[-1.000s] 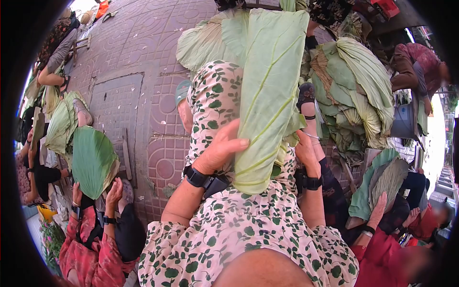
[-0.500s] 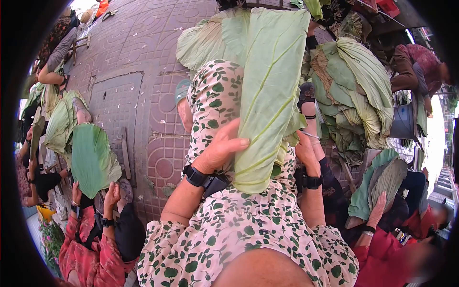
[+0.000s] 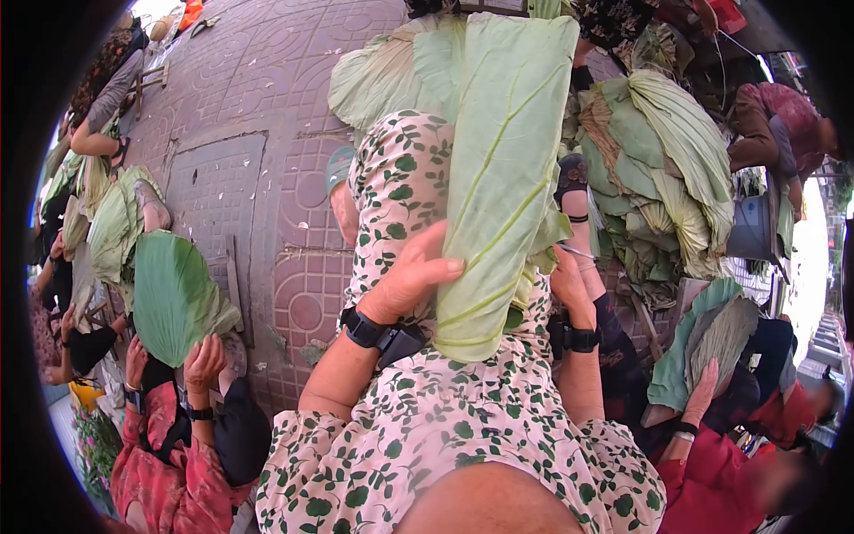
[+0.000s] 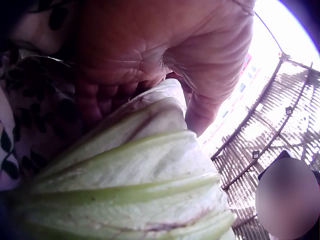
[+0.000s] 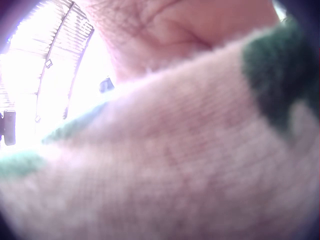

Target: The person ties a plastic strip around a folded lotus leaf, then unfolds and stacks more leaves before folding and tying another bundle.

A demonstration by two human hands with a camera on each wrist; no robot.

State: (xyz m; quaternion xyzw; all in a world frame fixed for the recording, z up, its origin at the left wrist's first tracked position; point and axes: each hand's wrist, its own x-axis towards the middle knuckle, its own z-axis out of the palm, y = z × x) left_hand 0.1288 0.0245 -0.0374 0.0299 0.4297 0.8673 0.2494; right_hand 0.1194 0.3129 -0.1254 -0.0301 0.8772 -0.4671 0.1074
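Note:
A big pale green folded lotus leaf [image 3: 498, 178] lies lengthwise over my lap, on my green-flowered dress [image 3: 445, 427]. My left hand [image 3: 407, 283] grips its left edge near the lower end, thumb across the top. In the left wrist view the fingers [image 4: 115, 95] curl under the ribbed leaf [image 4: 140, 180]. On the leaf's right edge my right hand [image 3: 569, 283] holds on, its fingers partly hidden behind the fold. The right wrist view shows only my palm [image 5: 165, 30] and dress cloth [image 5: 190, 165] close up.
A heap of folded leaves [image 3: 667, 169] rises at the right. A person in red [image 3: 169, 481] at my left holds up a dark green leaf [image 3: 173, 298]. Another person in red [image 3: 721, 472] at the right handles a leaf [image 3: 712, 334]. Patterned paving [image 3: 240, 116] lies ahead.
My hands and the leaf have stayed put. The neighbour at the left has shifted their hands and tilted their dark green leaf slightly.

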